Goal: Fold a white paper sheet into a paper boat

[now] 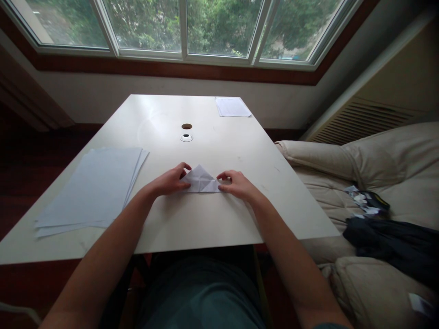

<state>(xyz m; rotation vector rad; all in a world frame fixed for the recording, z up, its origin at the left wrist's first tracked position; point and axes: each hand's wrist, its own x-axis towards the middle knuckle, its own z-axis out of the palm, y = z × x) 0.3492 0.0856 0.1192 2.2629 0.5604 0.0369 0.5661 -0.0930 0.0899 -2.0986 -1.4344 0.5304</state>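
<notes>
Pinching grip: your left hand [169, 179] and right hand [237, 185] close lightly on opposite corners of the folded white paper [200, 179], pressing it against the white table [219, 219] to hold the fold flat.

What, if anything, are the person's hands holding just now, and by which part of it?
Folded white paper: the left hand holds its left corner, the right hand its right corner.

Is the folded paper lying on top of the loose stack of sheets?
No, the folded paper lies on the white table, to the right of the sheet stack.
</notes>
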